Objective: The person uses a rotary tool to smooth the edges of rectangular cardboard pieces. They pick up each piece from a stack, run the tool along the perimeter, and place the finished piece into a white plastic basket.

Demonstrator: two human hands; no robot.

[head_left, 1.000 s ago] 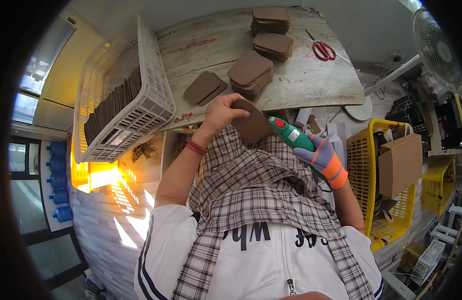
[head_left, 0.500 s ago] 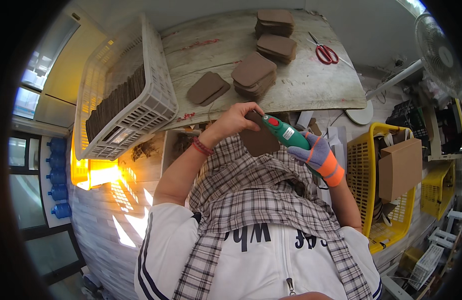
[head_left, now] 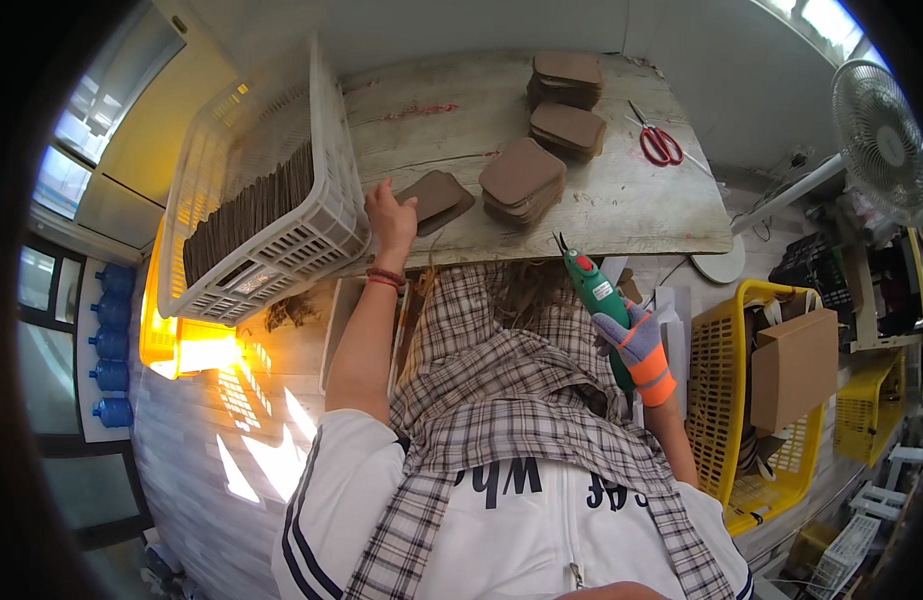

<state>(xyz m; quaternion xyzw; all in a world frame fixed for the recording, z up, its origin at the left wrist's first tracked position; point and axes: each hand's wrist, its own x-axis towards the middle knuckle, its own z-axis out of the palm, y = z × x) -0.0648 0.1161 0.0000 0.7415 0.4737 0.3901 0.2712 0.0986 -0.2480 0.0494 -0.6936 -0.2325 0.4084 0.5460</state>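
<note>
My left hand (head_left: pixel 392 217) is bare and reaches over the table's near left edge, its fingers apart with nothing between them. Just right of its thumb, a few brown flat rounded pieces (head_left: pixel 437 196) lie overlapping on the table. My right hand (head_left: pixel 627 335), in a grey and orange glove, is wrapped round green electric scissors (head_left: pixel 592 285) with a red button. Their two small pointed blades stand apart and point up towards the table's front edge. A taller stack of brown pieces (head_left: pixel 523 176) stands right of the loose ones, with two more stacks (head_left: pixel 568 128) (head_left: pixel 567 70) behind it.
A white plastic crate (head_left: pixel 332 215) packed with upright brown pieces stands to the left. Red-handled scissors (head_left: pixel 661 146) lie on the worn table (head_left: pixel 642 205). At my right is a yellow basket (head_left: pixel 717 400) with a cardboard box (head_left: pixel 794 368); a fan (head_left: pixel 885 140) stands beyond.
My left hand has let go of the brown piece it held at the blades and moved left and away to the small pile. The electric scissors have swung more upright in my right hand.
</note>
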